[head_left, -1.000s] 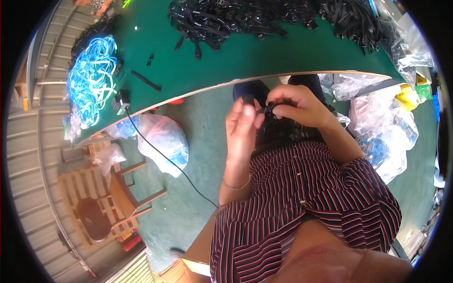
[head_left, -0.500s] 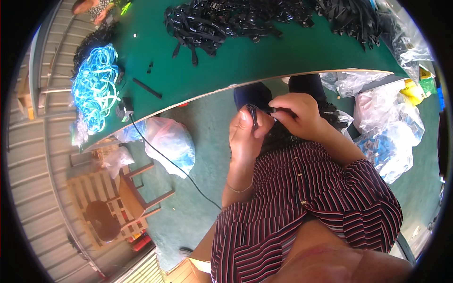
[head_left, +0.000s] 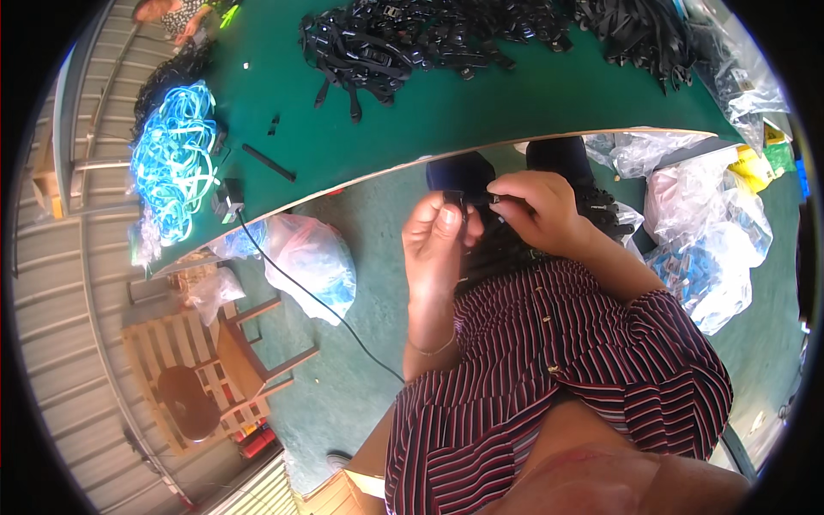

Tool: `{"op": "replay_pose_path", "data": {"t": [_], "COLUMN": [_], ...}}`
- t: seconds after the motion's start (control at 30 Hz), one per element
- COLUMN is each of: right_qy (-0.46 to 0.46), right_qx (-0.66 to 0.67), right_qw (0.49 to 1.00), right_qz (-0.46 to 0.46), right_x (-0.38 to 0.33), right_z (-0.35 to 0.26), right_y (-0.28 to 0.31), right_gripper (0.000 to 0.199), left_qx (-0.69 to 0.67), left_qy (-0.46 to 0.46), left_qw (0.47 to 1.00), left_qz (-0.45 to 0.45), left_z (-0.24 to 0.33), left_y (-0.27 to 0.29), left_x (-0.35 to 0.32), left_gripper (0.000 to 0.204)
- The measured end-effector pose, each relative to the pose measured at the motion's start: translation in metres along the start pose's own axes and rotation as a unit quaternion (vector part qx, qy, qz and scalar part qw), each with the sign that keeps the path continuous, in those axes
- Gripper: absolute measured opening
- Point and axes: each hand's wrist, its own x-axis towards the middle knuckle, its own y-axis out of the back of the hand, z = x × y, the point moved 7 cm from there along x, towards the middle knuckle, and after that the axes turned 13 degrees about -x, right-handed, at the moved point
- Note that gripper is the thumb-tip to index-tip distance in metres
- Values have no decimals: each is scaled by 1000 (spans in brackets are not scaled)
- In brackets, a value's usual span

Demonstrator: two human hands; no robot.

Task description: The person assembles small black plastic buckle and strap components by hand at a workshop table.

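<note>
Hard to make out: small black fitting (head_left: 494,198) at the right fingertips, can't tell its type or whether it joins the strap. Black strap piece (head_left: 453,199) mostly covered by left fingers, its lower run lost against the dark lap. Black strap pile (head_left: 429,34) cut off by top of view, co-worker (head_left: 184,21) too

Edges: green tabletop (head_left: 386,129) has its pale front edge curving just beyond both hands, not touching them; green strip lies between edge and pile. Black cable (head_left: 300,300) droops left of the left forearm, plastic bags (head_left: 687,206) sit right of the right one

Pose: left hand (head_left: 433,240) upright over lap, thumb pinching strap piece against fingers. Right hand (head_left: 545,215) angled in from the right, thumb and index pinching fitting, just beside the left
</note>
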Motion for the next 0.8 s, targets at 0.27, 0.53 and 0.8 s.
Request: {"op": "replay_pose_path", "data": {"t": [0.27,0.53,0.8], "right_qy": [9,64,60], "right_qx": [0,-18,-33], "right_qw": [1000,998,997], "right_qz": [7,10,27], "right_x": [0,-4,0], "right_z": [-6,-13,-15], "right_y": [-5,-6,-7], "right_gripper": [24,28,28], "left_qx": [43,-100,-151], "left_qy": [-22,7,32], "left_qw": [999,995,986], "left_qz": [9,-2,56], "left_z": [2,-10,-17], "left_y": [1,3,3], "left_x": [-2,-3,-6], "left_gripper": [38,35,34]}}
